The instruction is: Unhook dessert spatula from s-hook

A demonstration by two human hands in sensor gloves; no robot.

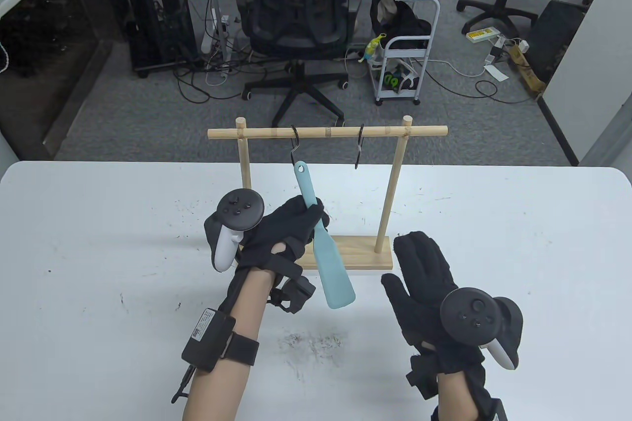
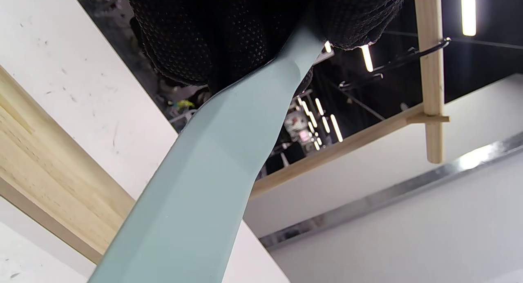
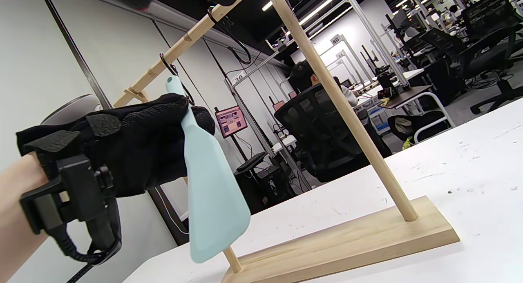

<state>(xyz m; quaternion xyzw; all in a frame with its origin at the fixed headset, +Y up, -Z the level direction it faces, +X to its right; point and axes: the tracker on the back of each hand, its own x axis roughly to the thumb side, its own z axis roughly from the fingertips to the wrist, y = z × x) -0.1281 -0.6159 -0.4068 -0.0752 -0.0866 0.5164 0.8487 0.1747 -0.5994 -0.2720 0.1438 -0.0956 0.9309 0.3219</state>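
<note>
The right hand in its black glove (image 1: 424,283) rests nearest, fingers spread, holding nothing. Past it, the left hand in its black glove (image 1: 286,233) grips the handle of the long pale blue plastic spatula (image 1: 323,248), likely to lift it off. Its top hole looks caught on the thin black wire s-hook (image 1: 296,144) under the wooden rod rack (image 1: 326,132). The right wrist view shows the blade (image 3: 212,201) hanging above the white table (image 3: 470,160).
</note>
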